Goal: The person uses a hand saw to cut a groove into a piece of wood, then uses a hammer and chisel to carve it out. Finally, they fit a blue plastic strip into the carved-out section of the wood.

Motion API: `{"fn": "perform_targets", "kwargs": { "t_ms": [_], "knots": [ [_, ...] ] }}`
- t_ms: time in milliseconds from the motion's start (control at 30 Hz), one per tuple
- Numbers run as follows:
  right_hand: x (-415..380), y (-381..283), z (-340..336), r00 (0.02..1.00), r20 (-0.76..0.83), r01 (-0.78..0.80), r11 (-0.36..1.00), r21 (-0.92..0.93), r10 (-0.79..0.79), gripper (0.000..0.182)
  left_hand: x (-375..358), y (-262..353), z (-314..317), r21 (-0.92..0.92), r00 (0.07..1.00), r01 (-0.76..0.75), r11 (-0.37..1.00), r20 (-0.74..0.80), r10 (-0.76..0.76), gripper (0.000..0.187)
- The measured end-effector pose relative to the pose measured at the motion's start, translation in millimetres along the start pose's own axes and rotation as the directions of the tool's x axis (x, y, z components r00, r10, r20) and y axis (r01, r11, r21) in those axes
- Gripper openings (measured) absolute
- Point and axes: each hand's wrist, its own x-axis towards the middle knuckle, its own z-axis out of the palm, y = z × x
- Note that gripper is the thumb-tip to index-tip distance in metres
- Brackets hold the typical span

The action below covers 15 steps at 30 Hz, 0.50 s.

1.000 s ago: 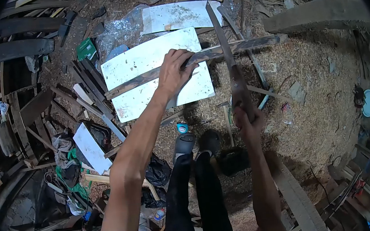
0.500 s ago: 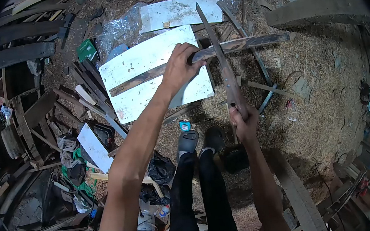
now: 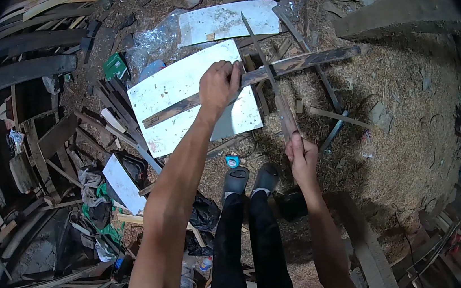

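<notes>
Wood strip under left hand, saw in right

Long wood strip lies across white board, its right part jutting past the board's right edge. Left hand grasps the strip from above near that edge. Right hand is clenched round the near end of the saw; blade crosses the strip just right of the board, tip pointing far. Blue tape measure on ground, near side of board, by the shoes. Second white panel at far side, green box far left, wood shavings at right.
</notes>
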Motion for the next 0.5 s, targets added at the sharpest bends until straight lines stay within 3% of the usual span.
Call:
{"fn": "perform_targets", "kwargs": {
  "t_ms": [67, 233, 300, 400, 500],
  "knots": [
    [-2.5, -9.1, -5.6, 0.996, 0.075, -0.041, 0.996, -0.079, 0.047, 0.049, 1.7, 2.1, 2.6, -0.032, 1.000, 0.000, 0.999, -0.002, 0.000, 0.031],
    [-4.3, -11.3, -11.9, 0.994, 0.048, -0.096, 0.994, -0.055, 0.099, 0.052, 2.9, -0.1, 8.0, -0.050, 0.991, 0.135, 0.990, 0.019, -0.134, 0.032],
    [-5.7, -10.9, -10.6, 0.993, 0.046, -0.110, 0.993, -0.044, 0.112, 0.053, 3.7, 0.0, 9.4, -0.005, 0.998, 0.052, 0.999, -0.039, -0.053, 0.034],
    [-4.0, -4.6, -5.9, 0.988, 0.059, -0.140, 0.990, -0.008, 0.140, 0.054, 4.1, 6.7, 6.9, 0.081, 0.991, 0.130, 0.988, -0.007, -0.130, 0.034],
    [0.0, 4.5, -8.5, 0.953, 0.037, -0.301, 0.953, 0.030, 0.300, 0.056, 2.5, 7.2, 7.0, 0.146, 0.989, 0.137, 0.980, 0.025, -0.143, 0.028]
  ]
}}
